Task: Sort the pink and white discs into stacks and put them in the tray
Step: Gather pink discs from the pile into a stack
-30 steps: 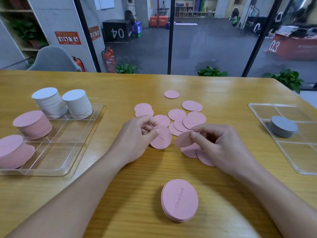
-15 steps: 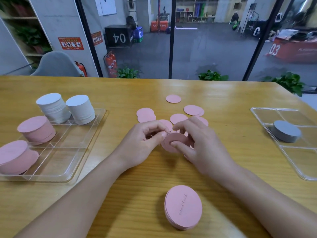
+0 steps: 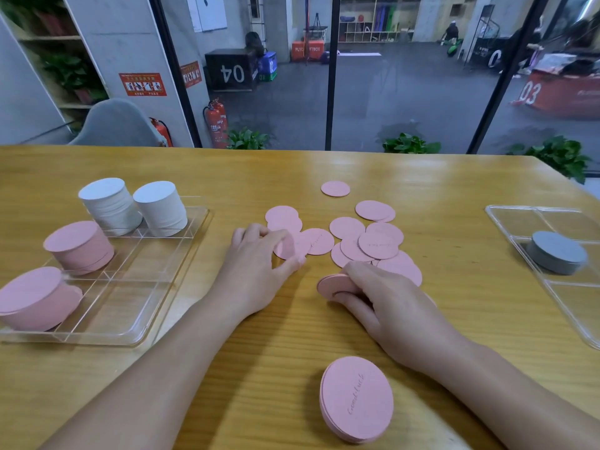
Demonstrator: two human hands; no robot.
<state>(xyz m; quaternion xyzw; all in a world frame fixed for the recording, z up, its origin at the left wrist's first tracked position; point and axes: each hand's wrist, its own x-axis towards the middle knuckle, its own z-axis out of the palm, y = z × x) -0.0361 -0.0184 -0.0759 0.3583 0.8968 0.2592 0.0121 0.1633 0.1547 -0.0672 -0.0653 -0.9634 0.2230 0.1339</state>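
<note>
Several loose pink discs (image 3: 378,244) lie scattered mid-table. My left hand (image 3: 256,271) pinches a pink disc (image 3: 287,249) at the pile's left edge. My right hand (image 3: 386,306) grips a thin stack of pink discs (image 3: 332,285) just in front of the pile. A short pink stack (image 3: 356,397) rests near the table's front edge. The clear tray (image 3: 136,316) at left holds two white stacks (image 3: 108,206) (image 3: 160,207) at the back and two pink stacks (image 3: 79,246) (image 3: 34,298) on its left side.
A second clear tray (image 3: 552,290) at the right edge holds a grey disc stack (image 3: 556,251). One pink disc (image 3: 335,189) lies alone farther back. Behind the wooden table (image 3: 227,368) are a glass wall and a grey chair (image 3: 117,125).
My hands met over the pile, then parted. My right hand drew back toward me holding a few pink discs; my left hand stayed at the pile's left edge on another disc.
</note>
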